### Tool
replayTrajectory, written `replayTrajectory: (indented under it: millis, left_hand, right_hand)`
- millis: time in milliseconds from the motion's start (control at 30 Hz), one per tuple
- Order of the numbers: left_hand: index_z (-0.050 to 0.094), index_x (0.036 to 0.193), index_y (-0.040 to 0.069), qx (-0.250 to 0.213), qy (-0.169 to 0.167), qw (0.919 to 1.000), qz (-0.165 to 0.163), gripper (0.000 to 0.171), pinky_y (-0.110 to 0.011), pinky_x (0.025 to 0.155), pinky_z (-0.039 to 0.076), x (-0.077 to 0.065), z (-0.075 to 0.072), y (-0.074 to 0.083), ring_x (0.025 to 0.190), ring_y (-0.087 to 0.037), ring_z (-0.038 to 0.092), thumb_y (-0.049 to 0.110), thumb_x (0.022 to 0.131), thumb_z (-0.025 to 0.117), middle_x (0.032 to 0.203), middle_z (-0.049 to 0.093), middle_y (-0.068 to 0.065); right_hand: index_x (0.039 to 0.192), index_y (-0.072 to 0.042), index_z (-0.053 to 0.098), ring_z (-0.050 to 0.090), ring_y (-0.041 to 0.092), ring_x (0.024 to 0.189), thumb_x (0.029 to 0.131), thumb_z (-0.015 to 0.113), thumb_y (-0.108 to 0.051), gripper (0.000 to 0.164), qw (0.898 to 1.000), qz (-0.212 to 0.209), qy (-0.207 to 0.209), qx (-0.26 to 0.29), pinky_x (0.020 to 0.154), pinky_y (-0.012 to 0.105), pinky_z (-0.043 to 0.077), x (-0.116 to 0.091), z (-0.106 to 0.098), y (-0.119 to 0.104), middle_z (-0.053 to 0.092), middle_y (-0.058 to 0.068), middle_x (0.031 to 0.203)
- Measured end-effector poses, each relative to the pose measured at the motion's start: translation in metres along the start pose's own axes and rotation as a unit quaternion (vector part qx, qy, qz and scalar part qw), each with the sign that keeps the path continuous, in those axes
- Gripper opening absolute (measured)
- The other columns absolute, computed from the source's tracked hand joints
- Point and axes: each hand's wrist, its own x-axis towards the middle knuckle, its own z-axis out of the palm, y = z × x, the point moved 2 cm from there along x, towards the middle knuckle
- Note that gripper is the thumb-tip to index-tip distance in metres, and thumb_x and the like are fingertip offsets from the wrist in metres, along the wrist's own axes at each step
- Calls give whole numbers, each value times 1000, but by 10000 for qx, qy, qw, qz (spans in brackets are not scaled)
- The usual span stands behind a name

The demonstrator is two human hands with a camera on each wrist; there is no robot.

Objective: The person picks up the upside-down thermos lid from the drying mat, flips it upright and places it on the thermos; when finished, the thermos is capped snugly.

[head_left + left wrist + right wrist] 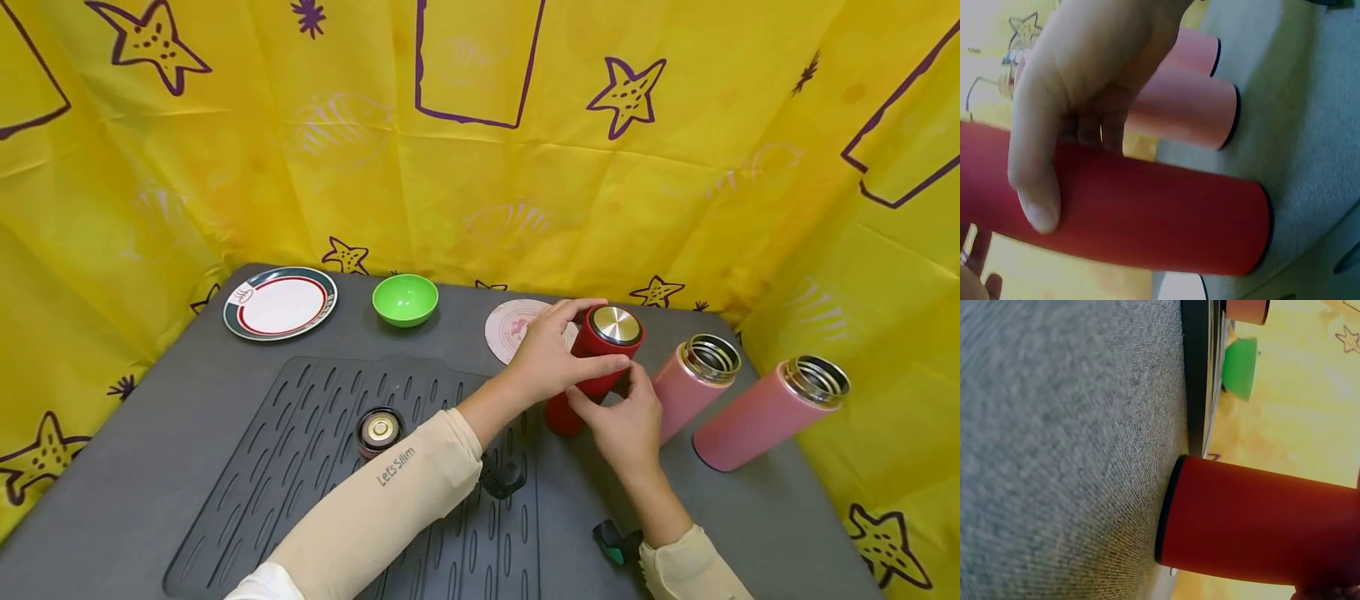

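A red vacuum flask (600, 350) with a steel-topped lid (617, 325) stands upright on the table, its dark base at the tabletop in the right wrist view. My left hand (547, 354) grips it near the top, fingers behind and thumb across the front. Lower down, my right hand (624, 421) holds the body from the right. The right thumb (1038, 206) lies over the red side in the left wrist view. Just right of this hand are two pink flasks (686, 392) (757, 425), both lidless, with steel rims.
On the grey drying mat (300, 433) sits an upturned flask lid (380, 429), left of my forearm. Along the back are an oval plate (285, 306), a green bowl (406, 300) and a pale round disc (510, 329). A yellow patterned curtain (480, 167) encloses the grey table.
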Motion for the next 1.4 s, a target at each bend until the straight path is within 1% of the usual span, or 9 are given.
replayTrajectory:
  millis: [167, 367, 500, 633, 767, 867, 1067, 1233, 1400]
  left_hand:
    - [45, 135, 15, 509, 570, 9969, 181, 88, -32, 94, 39, -5, 11, 11, 114, -10, 44, 50, 66, 87, 122, 51, 4]
    - [59, 126, 13, 612, 1130, 9915, 178, 73, -22, 80, 47, -6, 12, 14, 105, -10, 53, 45, 67, 88, 113, 61, 4]
    - [63, 127, 18, 428, 882, 9952, -48, 70, -23, 76, 48, -5, 7, 12, 101, -11, 57, 45, 67, 88, 112, 64, 7]
    - [64, 127, 24, -285, 402, 9986, -199, 69, -24, 74, 50, -1, 1, 3, 97, -9, 58, 39, 66, 91, 109, 65, 11]
    - [62, 130, 27, -1011, -122, 9944, -269, 70, -27, 75, 53, 3, -2, -6, 98, -8, 58, 33, 67, 92, 108, 65, 12]
    - [59, 134, 24, -1070, -303, 9937, -167, 71, -27, 77, 52, 4, -1, -7, 99, -11, 58, 31, 71, 90, 111, 64, 11]
    - [49, 136, 14, 187, 249, 9991, 284, 82, -25, 87, 46, -1, 8, 6, 110, -11, 46, 41, 69, 88, 121, 53, 3]
    - [49, 127, 11, 1076, 1044, 9884, 252, 81, -22, 84, 44, -7, 17, 18, 107, -12, 47, 50, 67, 87, 114, 53, 1]
    - [56, 124, 11, 1288, 1503, 9798, 288, 73, -23, 84, 44, -10, 16, 20, 105, -13, 51, 46, 67, 87, 113, 59, 1]
  right_hand:
    - [115, -7, 61, 57, 16, 88, 64, 91, -16, 60, 9991, -407, 84, 10, 75, 31, 46, 2, 1, 2, 62, 4, 103]
    - [113, -9, 62, 59, 17, 85, 64, 91, -25, 59, 9991, -327, 63, -250, 73, 36, 48, 1, -1, -1, 64, 3, 100]
    - [110, -11, 63, 59, 17, 84, 64, 92, -30, 57, 9985, -346, 1, -423, 71, 38, 49, 3, -4, -2, 66, 3, 95]
    - [111, -12, 64, 60, 16, 86, 66, 91, -35, 57, 9986, -205, -94, -475, 72, 38, 49, 4, -4, -3, 68, 2, 97]
    - [112, -11, 65, 60, 16, 86, 67, 90, -40, 59, 9985, -126, -124, -513, 72, 38, 50, 4, -5, -4, 68, 2, 98]
    - [111, -11, 64, 60, 16, 85, 67, 90, -39, 58, 9986, -123, -133, -505, 72, 39, 50, 4, -5, -4, 68, 2, 96]
    - [112, -9, 64, 60, 17, 81, 66, 91, -25, 55, 9980, -341, -180, -509, 71, 42, 50, 4, -5, -5, 67, 4, 95]
    - [115, -8, 63, 61, 19, 82, 65, 88, -17, 56, 9975, -324, -241, -586, 71, 43, 52, 4, -7, -5, 65, 5, 96]
    - [110, -8, 63, 60, 23, 81, 68, 85, -19, 48, 9954, -155, -294, -897, 70, 43, 50, 6, -5, -6, 65, 6, 92]
